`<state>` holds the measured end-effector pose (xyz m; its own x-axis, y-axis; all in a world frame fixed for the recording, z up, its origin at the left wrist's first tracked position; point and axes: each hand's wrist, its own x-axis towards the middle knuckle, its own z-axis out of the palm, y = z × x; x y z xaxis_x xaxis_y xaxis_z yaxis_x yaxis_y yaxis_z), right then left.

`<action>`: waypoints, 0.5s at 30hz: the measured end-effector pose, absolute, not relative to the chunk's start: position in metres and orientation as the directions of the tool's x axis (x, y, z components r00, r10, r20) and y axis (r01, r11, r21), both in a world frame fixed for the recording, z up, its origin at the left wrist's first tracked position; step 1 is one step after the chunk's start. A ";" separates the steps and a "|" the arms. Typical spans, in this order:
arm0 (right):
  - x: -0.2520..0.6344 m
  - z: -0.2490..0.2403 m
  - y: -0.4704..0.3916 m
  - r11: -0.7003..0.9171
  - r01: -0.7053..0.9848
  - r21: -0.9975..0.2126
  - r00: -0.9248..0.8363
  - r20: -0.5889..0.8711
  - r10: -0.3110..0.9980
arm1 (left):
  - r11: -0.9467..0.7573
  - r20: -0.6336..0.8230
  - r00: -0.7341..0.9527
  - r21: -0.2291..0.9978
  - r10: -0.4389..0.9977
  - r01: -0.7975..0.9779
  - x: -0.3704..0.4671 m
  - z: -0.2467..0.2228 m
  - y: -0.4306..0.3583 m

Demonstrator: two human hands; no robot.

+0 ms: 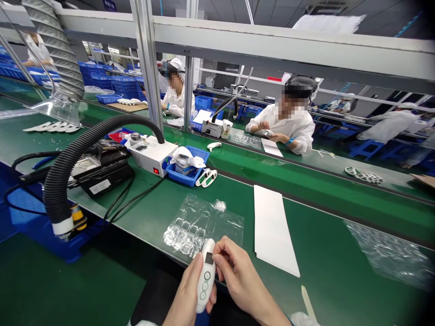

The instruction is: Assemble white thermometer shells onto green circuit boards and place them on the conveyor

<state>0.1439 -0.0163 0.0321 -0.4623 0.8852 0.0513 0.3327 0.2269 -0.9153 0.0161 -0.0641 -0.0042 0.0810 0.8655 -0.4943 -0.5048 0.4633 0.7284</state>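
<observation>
My left hand is wrapped round a white handheld device held upright over the bench's front edge. On its face are a small dark screen and three round buttons. My right hand has its thumb and forefinger pinched together at the screen's right side; whatever lies between them is too small or hidden to make out. Just beyond the hands, a clear plastic bag lies on the green bench, with clear rounded-square pieces in rows at its left.
White paper sheets lie to the right, then clear film. A blue bin of parts and two open white housings stand behind, beside a white box with a thick black hose. Co-workers sit across the green conveyor.
</observation>
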 end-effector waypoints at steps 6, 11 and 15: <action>0.144 0.031 -0.017 0.202 0.317 -0.927 -0.457 0.037 0.889 | 0.476 -0.502 0.088 0.732 0.861 -0.487 0.015 -0.004 -0.065; 0.143 0.031 -0.019 0.212 0.345 -0.914 -0.435 0.044 0.899 | 0.494 -0.510 0.093 0.746 0.855 -0.447 0.015 -0.008 -0.067; 0.140 0.024 -0.023 0.105 0.274 -0.956 -0.399 -0.014 0.917 | 0.429 -0.439 0.040 0.850 0.898 -0.305 0.017 -0.007 -0.064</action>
<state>0.1398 -0.0226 0.0243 -0.3987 0.9170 -0.0140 0.2742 0.1047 -0.9560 0.0175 -0.0636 -0.0067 0.0397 0.8978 -0.4385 -0.3048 0.4288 0.8504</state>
